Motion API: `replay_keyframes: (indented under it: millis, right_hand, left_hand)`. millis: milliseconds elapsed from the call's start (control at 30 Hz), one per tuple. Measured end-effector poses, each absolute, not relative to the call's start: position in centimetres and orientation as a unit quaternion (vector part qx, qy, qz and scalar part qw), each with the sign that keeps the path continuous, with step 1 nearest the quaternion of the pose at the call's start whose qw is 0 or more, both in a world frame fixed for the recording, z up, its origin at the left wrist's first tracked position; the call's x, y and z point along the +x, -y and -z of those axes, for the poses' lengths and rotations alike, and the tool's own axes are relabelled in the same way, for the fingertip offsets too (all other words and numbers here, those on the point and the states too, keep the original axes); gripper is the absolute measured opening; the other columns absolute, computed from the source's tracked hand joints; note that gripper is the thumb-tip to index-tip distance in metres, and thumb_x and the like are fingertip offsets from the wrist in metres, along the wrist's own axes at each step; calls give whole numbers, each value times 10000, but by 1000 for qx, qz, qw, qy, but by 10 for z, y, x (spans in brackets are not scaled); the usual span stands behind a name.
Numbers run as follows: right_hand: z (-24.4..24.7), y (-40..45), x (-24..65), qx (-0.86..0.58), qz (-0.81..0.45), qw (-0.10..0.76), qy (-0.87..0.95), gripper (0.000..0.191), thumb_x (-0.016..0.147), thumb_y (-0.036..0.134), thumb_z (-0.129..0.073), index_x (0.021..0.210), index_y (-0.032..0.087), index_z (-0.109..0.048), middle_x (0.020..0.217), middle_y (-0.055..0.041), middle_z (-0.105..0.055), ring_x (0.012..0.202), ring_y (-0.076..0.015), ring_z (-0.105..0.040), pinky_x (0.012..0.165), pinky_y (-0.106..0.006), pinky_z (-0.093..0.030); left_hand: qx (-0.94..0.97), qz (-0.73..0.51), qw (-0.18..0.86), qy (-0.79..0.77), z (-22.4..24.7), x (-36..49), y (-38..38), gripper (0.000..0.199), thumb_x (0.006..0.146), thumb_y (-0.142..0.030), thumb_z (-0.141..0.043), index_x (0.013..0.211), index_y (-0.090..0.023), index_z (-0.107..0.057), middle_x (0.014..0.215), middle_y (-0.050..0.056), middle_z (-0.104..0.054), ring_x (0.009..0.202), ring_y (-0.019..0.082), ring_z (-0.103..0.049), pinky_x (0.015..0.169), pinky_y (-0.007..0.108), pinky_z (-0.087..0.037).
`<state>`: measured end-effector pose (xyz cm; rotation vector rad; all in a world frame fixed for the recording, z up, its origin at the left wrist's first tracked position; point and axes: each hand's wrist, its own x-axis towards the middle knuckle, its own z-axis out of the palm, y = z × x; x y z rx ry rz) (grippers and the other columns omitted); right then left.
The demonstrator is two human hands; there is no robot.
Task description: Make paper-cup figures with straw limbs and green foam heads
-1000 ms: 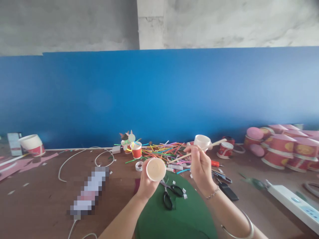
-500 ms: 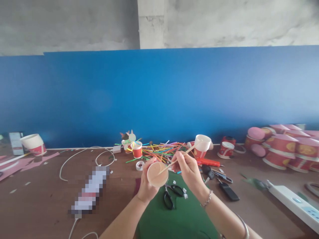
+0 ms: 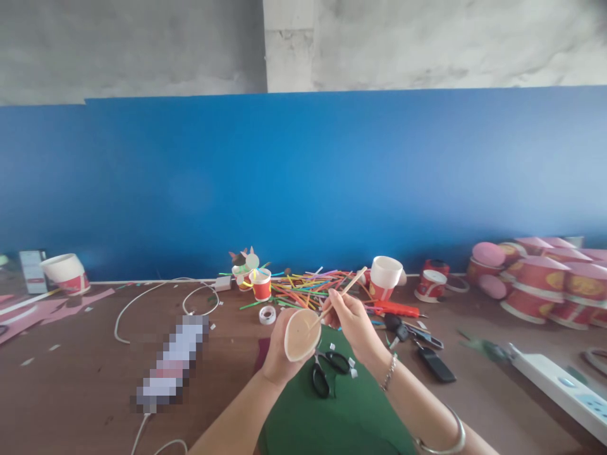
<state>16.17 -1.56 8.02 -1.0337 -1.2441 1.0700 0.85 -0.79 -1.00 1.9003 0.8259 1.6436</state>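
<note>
My left hand (image 3: 279,354) is wrapped round a paper cup (image 3: 302,335), tilted so that its pale inside faces me. In my right hand (image 3: 348,319) a thin wooden stick (image 3: 355,280) is pinched; its lower end reaches into the cup and its upper end points up to the right. Below the cup, black-handled scissors (image 3: 327,373) lie on a dark green sheet (image 3: 341,417). Just left of the cup, a roll of white tape (image 3: 267,315) rests on the table. Most of the cup's outside is hidden by my fingers.
Behind my hands lies a heap of coloured strips (image 3: 308,287). White-and-red paper cups (image 3: 385,278) stand at the back, beside a red-handled tool (image 3: 396,308). Pink-topped cups (image 3: 538,278) are stacked right, near a white power strip (image 3: 559,385). A phone (image 3: 173,360) lies left.
The stick has swung steeper and its top end has moved left, away from the standing cup. The held cup has tilted and shifted slightly right.
</note>
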Motion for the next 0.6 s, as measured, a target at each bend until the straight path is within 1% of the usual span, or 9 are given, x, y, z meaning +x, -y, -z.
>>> replay_keyframes:
  millis: [133,300,533,600]
  right_hand:
    - [-79,13,164,-450,-473,550,521,493,750,631,-539,602,161,-574,441,11,-529,420,-99,-446,446,-220,-336]
    - [-78,12,162,-459,-482,548,507,515,709,651,-563,590,150,-580,444,12,-518,418,-90,-429,444,-216,-329]
    - [-76,11,160,-455,-477,569,491,480,718,614,-577,582,154,-579,445,24,-493,425,-92,-418,442,-215,-313]
    - [-72,12,155,-462,-471,559,501,476,723,607,-571,575,154,-581,445,26,-484,425,-93,-411,438,-216,-306]
  left_hand:
    - [716,-587,215,-311,7,9,8,506,693,-154,-651,1158,-233,-468,1046,70,-561,940,225,-574,832,400,-482]
    - [745,-556,172,-326,4,10,11,451,700,-138,-622,1130,-199,-501,1026,83,-576,949,234,-572,824,394,-485]
    - [741,-560,158,-334,3,13,12,479,691,-110,-594,1147,-227,-506,1023,68,-585,950,231,-581,808,392,-500]
    - [732,-561,165,-350,0,14,13,461,693,-122,-598,1134,-227,-515,1023,65,-588,946,230,-583,803,389,-502]
